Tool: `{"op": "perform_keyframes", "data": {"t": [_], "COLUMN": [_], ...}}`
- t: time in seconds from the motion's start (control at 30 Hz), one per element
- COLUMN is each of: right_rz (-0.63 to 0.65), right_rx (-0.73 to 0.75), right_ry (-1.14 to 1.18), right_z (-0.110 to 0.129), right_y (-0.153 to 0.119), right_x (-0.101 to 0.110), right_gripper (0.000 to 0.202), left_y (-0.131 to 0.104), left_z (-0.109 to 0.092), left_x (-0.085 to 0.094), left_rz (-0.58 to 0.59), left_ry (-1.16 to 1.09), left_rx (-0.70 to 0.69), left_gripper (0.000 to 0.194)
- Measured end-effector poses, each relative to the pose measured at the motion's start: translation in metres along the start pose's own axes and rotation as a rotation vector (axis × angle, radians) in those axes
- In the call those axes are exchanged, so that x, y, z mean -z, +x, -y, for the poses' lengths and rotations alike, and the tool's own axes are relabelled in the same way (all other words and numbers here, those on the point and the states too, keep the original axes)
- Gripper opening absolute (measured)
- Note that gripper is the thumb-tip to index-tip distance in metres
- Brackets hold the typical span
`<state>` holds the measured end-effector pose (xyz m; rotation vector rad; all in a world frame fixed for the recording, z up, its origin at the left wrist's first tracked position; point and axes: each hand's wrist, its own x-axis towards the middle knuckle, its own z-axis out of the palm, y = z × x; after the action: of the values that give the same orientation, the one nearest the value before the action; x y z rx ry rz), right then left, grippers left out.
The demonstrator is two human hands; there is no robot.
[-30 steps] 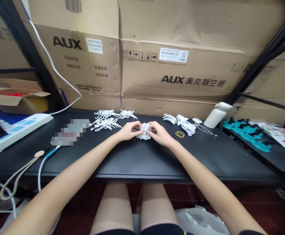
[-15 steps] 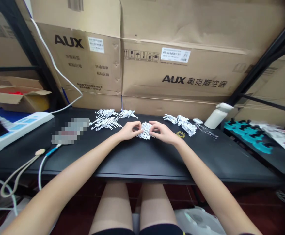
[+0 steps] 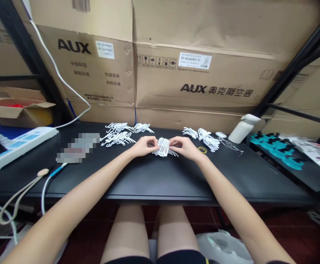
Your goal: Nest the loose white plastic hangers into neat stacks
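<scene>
A bundle of white hooks (image 3: 163,146) stands between my hands above the black table, its pieces lined up side by side. My left hand (image 3: 146,146) pinches it from the left with thumb and fingers. From the right, my right hand (image 3: 182,147) grips the same bundle between thumb and fingertips. A few loose white ends stick out below my right fingers. Behind on the left lie heaps of similar white hooks (image 3: 118,138). More white hooks (image 3: 209,140) lie in piles to the right, with yellow rubber bands (image 3: 202,150) just in front.
A white bottle (image 3: 243,129) stands back right beside glasses (image 3: 232,146). Teal plastic parts (image 3: 279,150) lie on a black surface at far right. On the left are a power strip (image 3: 19,148), a blurred-out device (image 3: 78,147) and a cable. Large cardboard boxes (image 3: 192,33) form the back.
Both hands stay at the bundle. My right fingers have closed in against its right side, and loose white ends now show below them. The view has shifted slightly.
</scene>
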<state>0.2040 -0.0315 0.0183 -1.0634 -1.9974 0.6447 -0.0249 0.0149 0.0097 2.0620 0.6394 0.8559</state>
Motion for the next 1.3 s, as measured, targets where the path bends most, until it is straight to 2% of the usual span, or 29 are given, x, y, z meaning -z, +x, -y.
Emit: {"op": "perform_keyframes", "data": {"t": [0.3,0.67,0.9,1.3], "right_rz": [-0.018,0.107,0.142,0.106], "right_rx": [0.024,0.027,0.034,0.01], "right_ry": [-0.057,-0.045,-0.019,0.01], "right_z": [0.008,0.006,0.006,0.01], "right_y": [-0.001,-0.002,-0.002,-0.002], "right_x": [-0.002,0.001,0.002,0.001], "right_gripper": [0.015,0.017,0.022,0.022], "left_y": [0.0,0.0,0.0,0.0], "left_z": [0.003,0.001,0.001,-0.002], "left_x": [0.002,0.003,0.004,0.005], "left_rz": [0.034,0.088,0.101,0.095], "left_ry": [-0.097,-0.251,-0.286,-0.293], "left_rx": [0.027,0.116,0.157,0.195], "left_gripper": [0.029,0.032,0.033,0.035]}}
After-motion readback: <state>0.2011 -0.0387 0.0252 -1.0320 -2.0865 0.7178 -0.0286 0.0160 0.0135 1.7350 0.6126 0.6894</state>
